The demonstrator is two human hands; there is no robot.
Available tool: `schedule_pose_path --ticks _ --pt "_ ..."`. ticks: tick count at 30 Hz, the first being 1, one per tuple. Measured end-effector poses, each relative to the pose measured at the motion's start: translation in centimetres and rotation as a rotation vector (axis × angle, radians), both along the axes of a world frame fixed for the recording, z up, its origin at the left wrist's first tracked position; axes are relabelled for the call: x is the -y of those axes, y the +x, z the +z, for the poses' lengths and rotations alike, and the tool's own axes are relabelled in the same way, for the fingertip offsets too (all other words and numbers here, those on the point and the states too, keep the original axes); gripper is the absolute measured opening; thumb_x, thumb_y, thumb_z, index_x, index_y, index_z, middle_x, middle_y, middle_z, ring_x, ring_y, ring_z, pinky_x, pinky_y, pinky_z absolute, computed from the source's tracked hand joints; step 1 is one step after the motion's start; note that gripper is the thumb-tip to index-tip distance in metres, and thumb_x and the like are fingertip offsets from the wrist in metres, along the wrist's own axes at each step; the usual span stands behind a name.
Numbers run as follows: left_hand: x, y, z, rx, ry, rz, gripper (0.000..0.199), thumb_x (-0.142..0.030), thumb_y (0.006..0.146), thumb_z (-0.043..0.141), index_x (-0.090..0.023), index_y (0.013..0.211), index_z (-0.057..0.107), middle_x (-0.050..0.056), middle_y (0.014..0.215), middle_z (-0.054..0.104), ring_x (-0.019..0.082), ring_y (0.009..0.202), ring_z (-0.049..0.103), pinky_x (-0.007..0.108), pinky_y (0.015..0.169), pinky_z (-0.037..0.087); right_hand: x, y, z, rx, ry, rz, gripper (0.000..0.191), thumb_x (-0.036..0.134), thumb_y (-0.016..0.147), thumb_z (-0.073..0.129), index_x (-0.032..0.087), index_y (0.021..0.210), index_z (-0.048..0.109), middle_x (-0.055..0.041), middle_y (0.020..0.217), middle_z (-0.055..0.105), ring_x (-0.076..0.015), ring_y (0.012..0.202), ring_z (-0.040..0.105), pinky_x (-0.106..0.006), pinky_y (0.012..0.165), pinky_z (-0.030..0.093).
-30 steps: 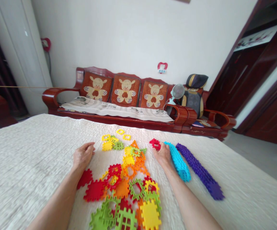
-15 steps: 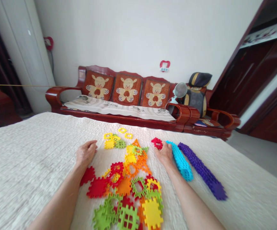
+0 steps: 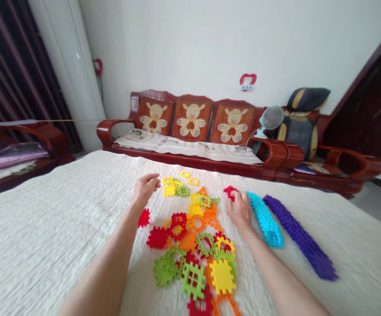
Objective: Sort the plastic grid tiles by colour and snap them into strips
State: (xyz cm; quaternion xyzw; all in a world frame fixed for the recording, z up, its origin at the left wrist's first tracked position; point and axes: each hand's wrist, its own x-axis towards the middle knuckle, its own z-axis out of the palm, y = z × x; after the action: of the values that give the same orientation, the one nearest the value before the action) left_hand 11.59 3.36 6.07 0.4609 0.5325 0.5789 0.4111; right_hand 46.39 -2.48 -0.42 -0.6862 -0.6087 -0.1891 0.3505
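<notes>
My left hand [image 3: 145, 189] is held over the cloth, left of a small group of yellow and green pieces [image 3: 170, 190]; its fingers are curled together and nothing shows in them. At the right, my right hand [image 3: 239, 210] has its fingertips on a red toothed piece [image 3: 231, 192], partly hidden by the fingers. Just beside that hand lies a cyan stack of pieces [image 3: 265, 219], with a purple stack [image 3: 299, 237] farther right. Loose red [image 3: 158, 237], orange [image 3: 187, 241], green [image 3: 193, 280] and yellow pieces [image 3: 222, 276] spread between my forearms.
A pale quilted cloth [image 3: 45, 228] covers the surface. Beyond its far edge stand a wooden sofa [image 3: 184, 159] with three bear cushions, a small fan [image 3: 272, 118] and an armchair [image 3: 335, 180] at the right.
The view has turned left, so the scene sits farther right. My left hand has moved slightly forward, nearer the yellow pieces. My right hand remains at the red piece.
</notes>
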Motion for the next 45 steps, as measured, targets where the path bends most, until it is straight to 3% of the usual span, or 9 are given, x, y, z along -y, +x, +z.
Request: schedule_pose_path --ticks 3,7,12,15,19,23,28,37,45 --pt "0.3 1.2 1.9 0.088 0.009 -0.015 0.037 -0.024 0.070 0.056 -0.009 0.102 0.065 0.006 0.078 0.069 0.009 0.060 0.063 0.019 0.056 0.048 -0.5 0.4 -0.7 0.047 -0.010 0.023 0.020 0.023 0.085 0.044 0.018 0.098 0.058 -0.0086 0.093 0.052 -0.0228 0.092 0.049 -0.033 0.083 0.040" --pt "1.1 1.3 1.8 -0.044 -0.017 0.090 0.034 -0.022 0.076 0.051 -0.011 0.106 0.063 0.008 0.082 0.069 0.012 0.069 0.066 0.023 0.064 0.051 -1.0 1.0 -1.4 0.071 -0.023 0.068 0.019 0.019 0.084 0.044 0.017 0.096 0.059 -0.0087 0.094 0.054 -0.0210 0.090 0.050 -0.031 0.081 0.040" --pt "4.9 -2.1 -0.6 -0.362 -0.047 0.168 0.025 -0.016 0.069 0.057 -0.015 0.090 0.070 0.012 0.097 0.071 0.025 0.102 0.063 0.037 0.093 0.045 0.0 0.3 -0.6 -0.027 -0.039 0.131 0.026 0.013 0.080 0.043 0.016 0.100 0.059 -0.0105 0.098 0.056 -0.0226 0.094 0.051 -0.035 0.086 0.041" --pt "7.9 -3.7 -2.5 -0.517 -0.069 0.158 0.023 -0.017 0.070 0.058 -0.015 0.090 0.070 0.014 0.108 0.069 0.028 0.112 0.058 0.040 0.101 0.038 1.6 -0.9 0.1 -0.190 -0.096 0.193 0.030 0.011 0.075 0.044 0.015 0.099 0.061 -0.0128 0.100 0.059 -0.0247 0.099 0.053 -0.038 0.091 0.041" --pt "10.7 -3.3 -5.1 -0.775 -0.007 0.141 0.032 -0.024 0.079 0.050 -0.013 0.104 0.067 0.015 0.119 0.064 0.027 0.118 0.053 0.040 0.102 0.037 4.9 -2.6 0.1 -0.290 -0.154 0.220 0.030 0.016 0.073 0.046 0.016 0.098 0.063 -0.0118 0.098 0.065 -0.0231 0.095 0.060 -0.035 0.088 0.046" --pt "11.2 -1.4 -7.1 -1.013 0.134 0.126 0.038 -0.027 0.088 0.039 -0.012 0.113 0.063 0.015 0.116 0.065 0.025 0.112 0.057 0.039 0.097 0.043 9.1 -4.1 -0.3 -0.393 -0.162 0.277 0.032 0.027 0.080 0.044 0.018 0.105 0.061 -0.0074 0.102 0.069 -0.0185 0.092 0.065 -0.030 0.082 0.051" --pt "10.3 1.2 -8.5 -1.021 0.285 0.076 0.037 -0.032 0.088 0.039 -0.013 0.108 0.064 0.014 0.110 0.067 0.025 0.107 0.059 0.039 0.093 0.047 12.2 -5.4 0.2 -0.610 -0.141 0.442 0.027 0.031 0.083 0.046 0.019 0.102 0.061 -0.0075 0.102 0.070 -0.0195 0.098 0.065 -0.032 0.089 0.049" --pt "9.5 4.6 -8.8 -0.863 0.390 -0.011 0.035 -0.032 0.087 0.038 -0.014 0.100 0.065 0.014 0.103 0.069 0.024 0.099 0.063 0.039 0.093 0.048 12.5 -5.8 1.5 -0.628 -0.161 0.478 0.021 0.028 0.081 0.052 0.020 0.097 0.063 -0.0057 0.098 0.070 -0.0183 0.093 0.065 -0.030 0.085 0.050" --pt "10.8 4.3 -7.3 -0.647 0.204 -0.073 0.034 -0.034 0.087 0.041 -0.018 0.103 0.065 0.009 0.109 0.070 0.021 0.102 0.064 0.037 0.096 0.048 12.4 -5.9 1.5 -0.615 -0.169 0.484 0.019 0.029 0.081 0.054 0.019 0.094 0.064 -0.0054 0.095 0.070 -0.0181 0.090 0.065 -0.030 0.083 0.049"
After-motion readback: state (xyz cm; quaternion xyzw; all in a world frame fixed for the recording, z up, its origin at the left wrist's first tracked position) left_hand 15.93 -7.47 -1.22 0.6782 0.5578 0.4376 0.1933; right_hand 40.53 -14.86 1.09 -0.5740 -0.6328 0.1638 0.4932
